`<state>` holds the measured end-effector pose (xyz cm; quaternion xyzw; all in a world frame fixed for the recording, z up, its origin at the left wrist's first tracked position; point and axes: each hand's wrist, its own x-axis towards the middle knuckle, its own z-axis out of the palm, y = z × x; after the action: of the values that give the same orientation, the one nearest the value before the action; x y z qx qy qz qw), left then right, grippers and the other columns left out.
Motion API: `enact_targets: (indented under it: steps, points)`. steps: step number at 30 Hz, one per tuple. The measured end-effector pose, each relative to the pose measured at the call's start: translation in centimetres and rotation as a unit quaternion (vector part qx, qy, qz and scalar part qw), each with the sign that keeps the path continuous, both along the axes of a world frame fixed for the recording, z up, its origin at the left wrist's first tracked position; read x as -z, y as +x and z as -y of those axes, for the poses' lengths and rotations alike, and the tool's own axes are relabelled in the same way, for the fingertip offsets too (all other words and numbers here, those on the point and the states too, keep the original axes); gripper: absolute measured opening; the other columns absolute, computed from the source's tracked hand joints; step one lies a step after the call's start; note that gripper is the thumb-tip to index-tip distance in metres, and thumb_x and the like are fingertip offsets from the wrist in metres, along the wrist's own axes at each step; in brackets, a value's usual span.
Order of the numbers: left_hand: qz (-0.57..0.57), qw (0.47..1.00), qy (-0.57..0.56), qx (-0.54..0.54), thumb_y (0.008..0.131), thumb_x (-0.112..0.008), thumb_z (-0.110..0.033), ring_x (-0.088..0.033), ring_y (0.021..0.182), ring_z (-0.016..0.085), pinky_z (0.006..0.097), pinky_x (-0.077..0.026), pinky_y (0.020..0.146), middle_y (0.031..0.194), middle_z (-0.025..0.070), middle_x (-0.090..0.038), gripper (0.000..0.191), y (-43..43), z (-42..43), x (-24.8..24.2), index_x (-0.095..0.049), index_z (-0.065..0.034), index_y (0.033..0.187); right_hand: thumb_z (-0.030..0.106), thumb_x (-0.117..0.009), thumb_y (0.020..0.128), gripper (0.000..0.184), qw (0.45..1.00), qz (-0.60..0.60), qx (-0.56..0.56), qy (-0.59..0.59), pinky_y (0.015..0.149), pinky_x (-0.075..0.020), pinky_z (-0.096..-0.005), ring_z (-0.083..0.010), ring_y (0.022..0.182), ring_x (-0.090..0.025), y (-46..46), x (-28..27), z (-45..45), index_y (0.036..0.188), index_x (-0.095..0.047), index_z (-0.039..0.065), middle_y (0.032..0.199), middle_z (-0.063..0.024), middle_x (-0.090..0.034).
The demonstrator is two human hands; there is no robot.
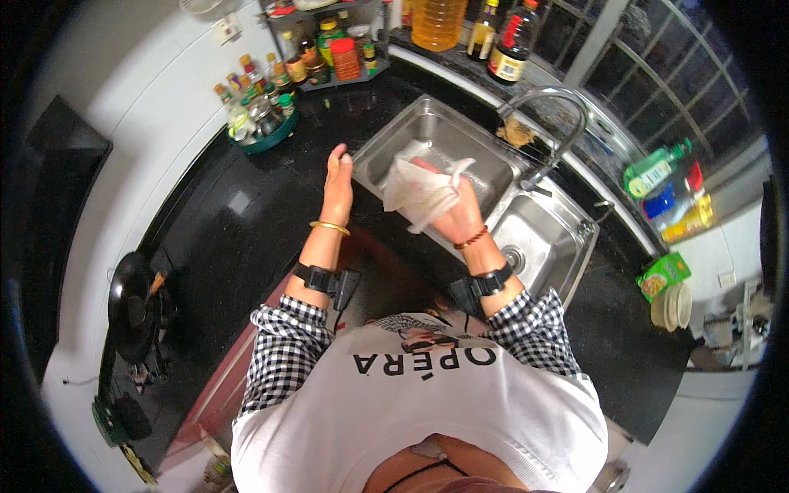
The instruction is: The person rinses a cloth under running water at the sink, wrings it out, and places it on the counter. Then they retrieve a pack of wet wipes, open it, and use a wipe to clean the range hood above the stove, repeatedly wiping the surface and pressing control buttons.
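Observation:
My right hand (pixel 463 214) grips a thin, crumpled white cloth or wipe (pixel 419 191) above the near edge of the larger stainless steel sink basin (pixel 426 120). The cloth hides most of the fingers, and a reddish patch shows at its upper edge. My left hand (pixel 339 188) is raised edge-on over the black countertop (pixel 259 203), just left of the basin's rim. It holds nothing; the fingers are extended, though partly hidden behind one another. Right of the larger basin lies a smaller one (pixel 533 225) with a drain.
A curved chrome faucet (pixel 582 114) rises behind the basins. Seasoning bottles fill a green tray (pixel 266 143) and a rack (pixel 345 80) at the back left. A black wok (pixel 129 320) stands far left. Dish soap (pixel 648 179) and a green packet (pixel 664 276) sit at the right.

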<state>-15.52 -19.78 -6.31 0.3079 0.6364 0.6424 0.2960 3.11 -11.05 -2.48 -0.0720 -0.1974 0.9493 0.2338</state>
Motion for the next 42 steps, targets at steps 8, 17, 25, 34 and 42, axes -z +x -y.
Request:
enact_targets:
  steps: [8,17,25,34,42]
  points:
    - [0.063,0.992,0.080,-0.070,0.090,-0.051,-0.022,-0.051,0.073,0.012,0.0259,-0.045,0.069,0.082,0.0037,-0.054,0.019,5.1,-1.4,1.9,-0.052,-0.0041,0.095,0.024,-0.037,0.092,0.039,0.937,0.117,0.021,0.328,0.097,-0.0353,-0.0342,-0.0239,0.106,-0.052,-4.4,7.0,2.5,0.124,-0.043,0.002,0.119,-0.0112,-0.053]
    - [-0.523,0.843,-0.104,0.070,0.087,-0.049,-0.016,-0.060,0.069,0.033,0.0383,-0.049,0.060,0.075,0.0162,-0.061,0.013,2.5,1.2,2.5,-0.059,-0.0081,0.085,0.017,-0.047,0.090,0.030,0.916,0.218,-0.111,0.318,0.080,-0.0477,-0.0308,-0.0182,0.091,-0.059,0.1,6.0,-0.9,0.113,-0.053,0.001,0.104,-0.0094,-0.060]
    - [0.395,0.849,0.057,0.346,0.089,-0.050,-0.030,-0.052,0.102,0.015,0.0310,-0.037,0.094,0.117,0.0066,-0.054,0.043,3.2,0.5,1.8,-0.048,-0.0046,0.124,0.018,-0.049,0.089,0.018,0.954,0.094,-0.199,0.203,0.063,-0.0505,-0.0318,-0.0170,0.073,-0.059,-1.2,7.8,-0.8,0.091,-0.057,0.002,0.083,-0.0057,-0.060]
    - [0.244,0.946,0.076,0.198,0.087,-0.048,-0.014,-0.052,0.102,0.015,0.0252,-0.042,0.087,0.119,0.0090,-0.054,0.036,7.0,1.2,4.5,-0.051,-0.0031,0.122,0.021,-0.051,0.089,0.023,0.887,0.126,-0.241,0.374,0.072,-0.0489,-0.0318,-0.0186,0.088,-0.059,-1.4,12.7,-4.6,0.099,-0.059,0.002,0.098,-0.0092,-0.061]
    - [-0.270,0.954,-0.024,0.127,0.083,-0.047,-0.006,-0.026,0.131,0.030,0.0350,-0.023,0.107,0.140,0.0191,-0.029,0.064,5.5,1.0,2.8,-0.017,-0.0026,0.139,0.025,-0.050,0.091,0.029,0.877,0.225,-0.182,0.384,0.057,-0.0461,-0.0263,-0.0163,0.064,-0.059,-2.6,8.8,-5.4,0.107,-0.053,0.001,0.087,-0.0107,-0.062]
